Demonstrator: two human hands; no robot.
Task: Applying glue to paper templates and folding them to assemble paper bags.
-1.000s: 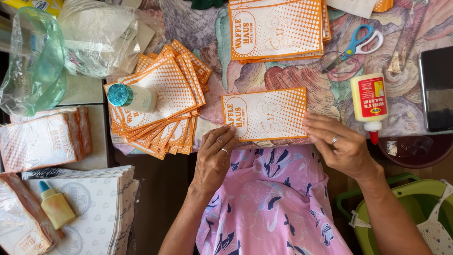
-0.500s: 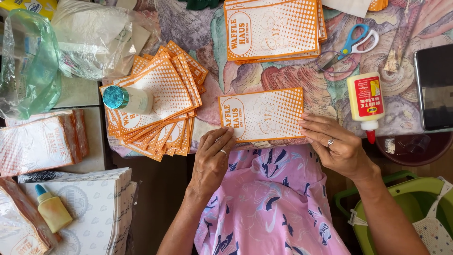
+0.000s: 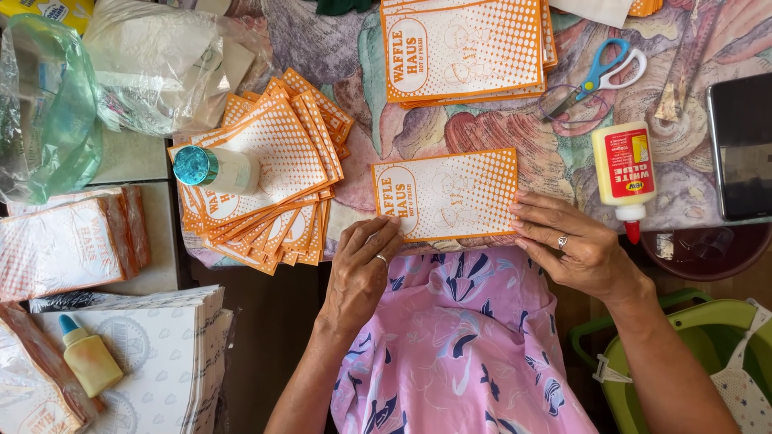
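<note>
An orange-and-white printed paper bag [image 3: 447,194] lies flat on the patterned cloth at the table's near edge. My left hand [image 3: 360,270] presses fingertips on its lower left corner. My right hand [image 3: 572,245], a ring on one finger, rests its fingers on the bag's right edge. A white glue bottle with a red tip [image 3: 622,175] lies just right of the bag, close to my right hand.
A fanned pile of the same bags [image 3: 265,173] with a teal-capped bottle [image 3: 214,168] on top lies left. A neat stack [image 3: 466,48] sits beyond, blue scissors [image 3: 599,76] beside it. A dark tablet [image 3: 741,145] is at the right, a green basin [image 3: 708,337] below.
Both hands stay on the bag with only slight shifts of the fingers along its lower edge. The bag stays in place.
</note>
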